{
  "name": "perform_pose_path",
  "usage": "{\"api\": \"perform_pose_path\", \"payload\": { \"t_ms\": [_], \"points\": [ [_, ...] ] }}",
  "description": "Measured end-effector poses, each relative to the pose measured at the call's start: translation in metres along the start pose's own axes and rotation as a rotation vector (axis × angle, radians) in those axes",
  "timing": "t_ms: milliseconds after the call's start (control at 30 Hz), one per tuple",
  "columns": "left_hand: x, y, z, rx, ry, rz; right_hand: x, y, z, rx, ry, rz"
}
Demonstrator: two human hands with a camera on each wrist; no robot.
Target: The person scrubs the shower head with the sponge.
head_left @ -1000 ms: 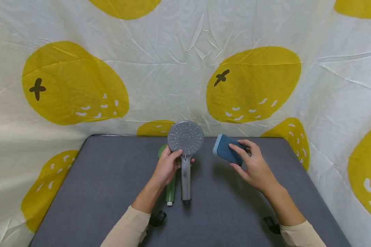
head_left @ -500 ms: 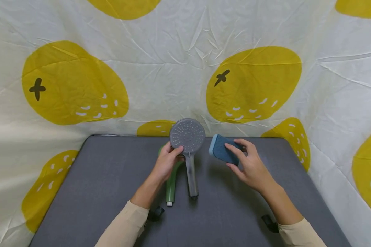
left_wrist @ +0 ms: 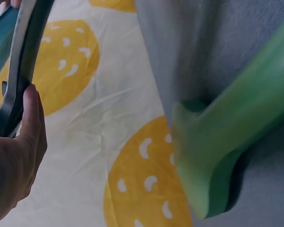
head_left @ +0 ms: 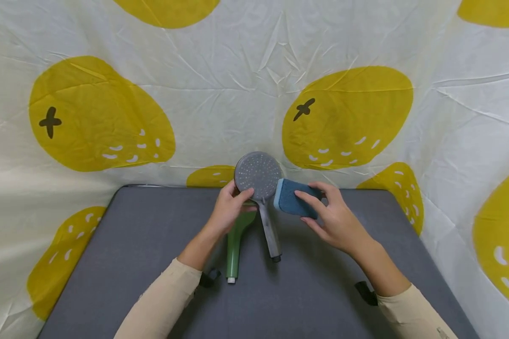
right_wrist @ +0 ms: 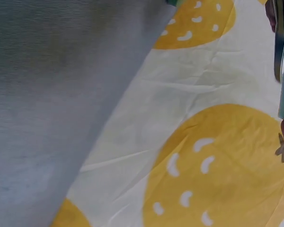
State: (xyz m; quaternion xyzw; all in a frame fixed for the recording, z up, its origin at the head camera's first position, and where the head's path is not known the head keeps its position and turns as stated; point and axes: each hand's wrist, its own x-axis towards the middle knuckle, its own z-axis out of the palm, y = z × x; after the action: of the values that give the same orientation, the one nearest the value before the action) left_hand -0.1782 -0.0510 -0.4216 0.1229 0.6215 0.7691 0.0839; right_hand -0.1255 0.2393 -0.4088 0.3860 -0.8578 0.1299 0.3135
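My left hand [head_left: 228, 207] grips a grey shower head [head_left: 258, 174] by its round head, the thumb on the lower edge of the nozzle face and the handle pointing down and slightly right. Between thumb and fingers my right hand [head_left: 337, 219] pinches a blue sponge [head_left: 297, 198] with a lighter blue side. The sponge's left end is right beside the shower head's rim; whether they touch I cannot tell. Under the left hand a green shower head [head_left: 234, 247] lies on the table, its head partly hidden; the left wrist view shows the green shower head [left_wrist: 232, 127] up close.
The dark grey table [head_left: 152, 235] meets a white curtain [head_left: 229, 122] with yellow fruit prints at its back and sides. Black straps [head_left: 366, 293] hang at both wrists.
The sponge has moved left, up to the grey shower head. My left hand has raised the shower head a little and its handle has swung to the right, uncovering more of the green one.
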Motion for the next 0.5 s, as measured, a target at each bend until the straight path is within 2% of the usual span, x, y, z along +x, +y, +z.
{"api": "perform_pose_path", "payload": {
  "t_ms": [167, 333, 500],
  "points": [
    [0.005, 0.008, -0.004, 0.027, -0.066, -0.001, 0.017, -0.007, -0.001, 0.003, -0.060, -0.056],
    [0.014, 0.018, -0.006, 0.070, -0.112, -0.003, 0.032, -0.013, -0.001, 0.030, -0.114, -0.072],
    [0.020, 0.025, -0.007, 0.098, -0.142, -0.008, 0.038, -0.016, 0.003, 0.042, -0.150, -0.079]
  ]
}}
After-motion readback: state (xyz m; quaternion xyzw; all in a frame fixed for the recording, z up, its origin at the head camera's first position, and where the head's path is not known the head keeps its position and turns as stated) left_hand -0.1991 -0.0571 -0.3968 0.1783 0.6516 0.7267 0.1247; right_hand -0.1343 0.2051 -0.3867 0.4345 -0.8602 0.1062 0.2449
